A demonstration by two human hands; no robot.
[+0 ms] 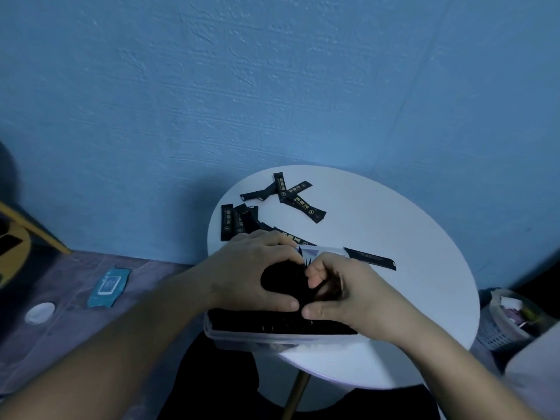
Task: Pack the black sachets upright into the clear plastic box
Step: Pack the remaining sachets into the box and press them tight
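A clear plastic box (239, 339) sits at the near edge of a round white table (409, 237), filled with upright black sachets (272, 324). My left hand (251, 268) curls over the standing sachets from the left, thumb on the near row. From the right, my right hand (342, 289) curls around the same bunch of sachets (283, 277), thumb tip meeting my left thumb. Several loose black sachets (303, 204) lie flat at the table's far side, and one more loose sachet (371, 257) lies just right of the box.
A blue textured wall stands behind the table. On the purple surface to the left lie a teal wipes pack (107, 287) and a white round lid (40, 312). A mesh basket (503, 319) stands at the right. A gold table leg (295, 395) shows below.
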